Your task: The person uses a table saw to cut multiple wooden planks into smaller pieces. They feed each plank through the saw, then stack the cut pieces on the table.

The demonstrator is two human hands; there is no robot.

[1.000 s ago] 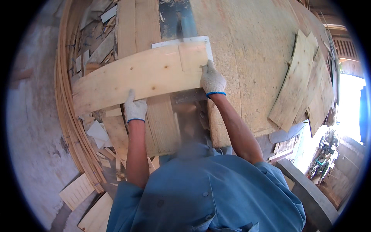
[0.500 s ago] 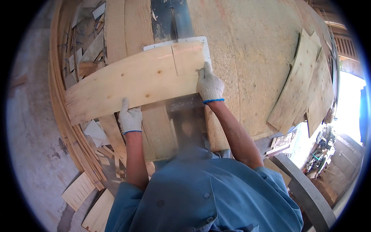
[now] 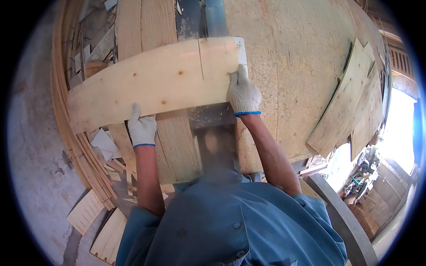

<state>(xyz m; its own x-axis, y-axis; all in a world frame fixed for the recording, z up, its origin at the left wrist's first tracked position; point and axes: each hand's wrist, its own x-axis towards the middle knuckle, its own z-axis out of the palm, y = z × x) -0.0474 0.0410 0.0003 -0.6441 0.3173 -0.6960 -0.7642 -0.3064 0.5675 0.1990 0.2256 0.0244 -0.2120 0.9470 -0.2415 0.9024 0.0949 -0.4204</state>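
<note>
A long, pale wooden board with several small knots lies across the worktable. A thin dark line runs in from its far edge near the right end. My left hand, in a white knitted glove with a blue cuff, grips the near edge, thumb on top and fingers hidden below. My right hand, gloved alike, holds the board's right end. A white flat piece shows from under the far right corner. Beneath the board, a dark metal strip with a slot runs away from me.
The wooden tabletop spreads to the right, with several thin wood sheets stacked at its far side. Long strips and wood offcuts lie along the left. A grey curved beam stands at lower right.
The board has slid a little away from me, with both hands following. It now covers most of the white piece that showed along its far edge.
</note>
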